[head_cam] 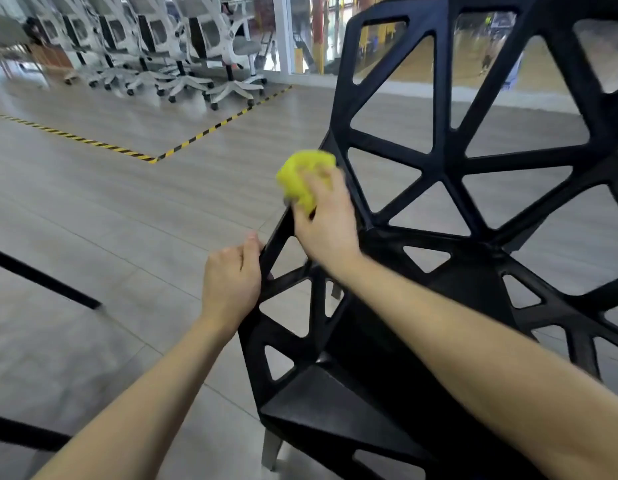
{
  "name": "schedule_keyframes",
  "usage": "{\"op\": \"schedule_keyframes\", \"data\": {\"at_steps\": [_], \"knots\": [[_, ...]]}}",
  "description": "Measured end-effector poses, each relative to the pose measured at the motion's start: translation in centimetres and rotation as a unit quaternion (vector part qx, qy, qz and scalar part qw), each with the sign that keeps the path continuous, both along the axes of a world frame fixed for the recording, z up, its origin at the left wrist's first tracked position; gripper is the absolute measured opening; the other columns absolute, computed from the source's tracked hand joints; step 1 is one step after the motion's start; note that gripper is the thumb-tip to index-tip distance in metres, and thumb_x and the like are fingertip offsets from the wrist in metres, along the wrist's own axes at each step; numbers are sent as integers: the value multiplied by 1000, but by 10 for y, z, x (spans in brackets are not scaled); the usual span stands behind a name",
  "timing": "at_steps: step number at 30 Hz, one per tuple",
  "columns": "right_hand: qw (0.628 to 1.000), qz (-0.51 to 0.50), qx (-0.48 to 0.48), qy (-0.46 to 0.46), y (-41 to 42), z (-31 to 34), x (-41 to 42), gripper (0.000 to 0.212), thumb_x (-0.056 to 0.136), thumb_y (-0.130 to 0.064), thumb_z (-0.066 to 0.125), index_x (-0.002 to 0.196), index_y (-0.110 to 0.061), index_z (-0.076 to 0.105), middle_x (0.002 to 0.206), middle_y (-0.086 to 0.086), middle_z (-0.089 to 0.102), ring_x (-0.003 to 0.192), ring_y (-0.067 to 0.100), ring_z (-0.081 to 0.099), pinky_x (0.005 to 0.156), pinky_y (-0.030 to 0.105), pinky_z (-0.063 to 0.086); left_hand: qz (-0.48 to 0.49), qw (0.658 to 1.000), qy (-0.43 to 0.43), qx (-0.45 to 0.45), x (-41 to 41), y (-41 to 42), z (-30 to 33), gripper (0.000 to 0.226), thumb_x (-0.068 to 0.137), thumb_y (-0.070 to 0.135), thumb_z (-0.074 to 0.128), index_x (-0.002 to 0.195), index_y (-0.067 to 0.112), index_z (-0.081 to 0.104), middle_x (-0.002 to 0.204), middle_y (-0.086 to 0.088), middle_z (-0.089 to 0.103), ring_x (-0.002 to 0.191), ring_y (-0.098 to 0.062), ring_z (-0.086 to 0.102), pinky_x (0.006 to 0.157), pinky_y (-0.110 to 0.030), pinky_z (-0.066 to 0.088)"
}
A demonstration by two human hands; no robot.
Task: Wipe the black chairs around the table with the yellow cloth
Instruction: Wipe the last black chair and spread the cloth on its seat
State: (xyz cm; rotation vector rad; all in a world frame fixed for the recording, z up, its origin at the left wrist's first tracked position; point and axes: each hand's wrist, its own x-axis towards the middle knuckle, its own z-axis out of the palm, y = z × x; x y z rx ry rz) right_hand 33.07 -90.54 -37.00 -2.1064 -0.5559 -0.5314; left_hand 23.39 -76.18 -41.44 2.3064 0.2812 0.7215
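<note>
At centre frame, a person's right hand (323, 216) grips a bunched yellow cloth (305, 178) and presses it against the side rail of a black chair (449, 174), which fills the right of the frame. The left hand (233, 275), just below, has its fingers curled round the same rail to steady it. Wiping looks under way; the next stroke would likely call for running the cloth along the rail and latticed back.
</note>
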Motion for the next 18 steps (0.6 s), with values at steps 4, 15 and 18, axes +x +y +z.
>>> {"op": "schedule_keyframes", "data": {"at_steps": [4, 15, 18], "knots": [[980, 180, -70, -41, -40, -8, -41, 54, 89, -12, 70, 140, -28, 67, 142, -1, 60, 127, 21, 60, 108, 32, 49, 3, 1000, -4, 15, 3, 1, -2, 69, 109, 42, 28, 58, 17, 67, 53, 7, 68, 59, -15, 64, 65, -37, 42], [986, -10, -163, 24, -86, -55, 61, 48, 82, 2, 58, 117, -25, 76, 137, 3, 55, 113, 35, 62, 98, 44, 55, -9, 999, 21, 28, 1, 1, 1, 75, 110, 50, 22, 62, 14, 67, 57, 6, 69, 61, -18, 65, 73, -45, 53], [987, -37, -151, 41, -91, -29, 66, 38, 84, -11, 61, 114, -29, 77, 122, 4, 63, 112, 33, 65, 97, 43, 54, -12, 999, 11, 37, 1, -1, 2, 72, 110, 45, 23, 64, 15, 69, 58, 5, 70, 64, -22, 65, 75, -47, 53]]}}
